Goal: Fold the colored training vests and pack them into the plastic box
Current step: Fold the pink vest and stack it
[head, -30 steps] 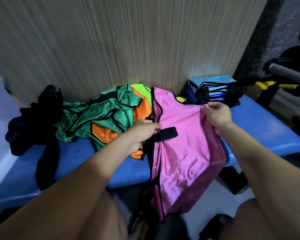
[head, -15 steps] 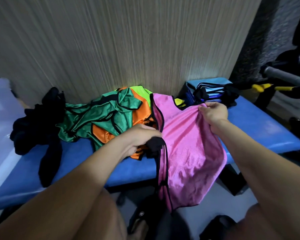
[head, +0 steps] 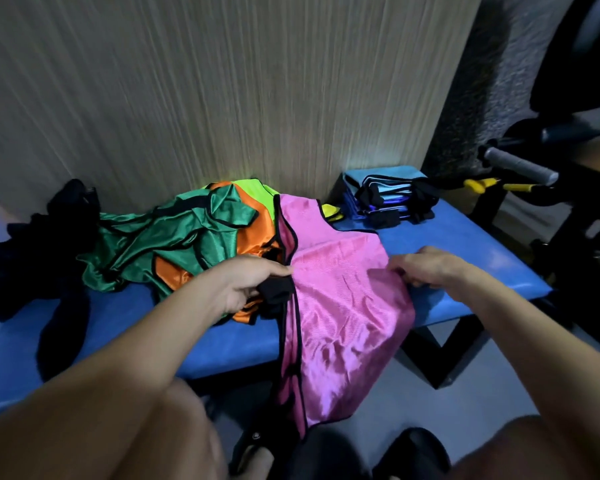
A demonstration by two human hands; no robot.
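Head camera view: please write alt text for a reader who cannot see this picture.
Two bare hands work on a pink vest draped over the front edge of a blue bench: the left hand pinches its black strap, the right hand grips its right edge. Green and orange vests lie in a heap to the left, a folded stack behind.

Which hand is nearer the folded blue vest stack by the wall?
Right. The right hand pinches the pink vest edge just in front of the stack; the left hand is farther left, at the black strap.
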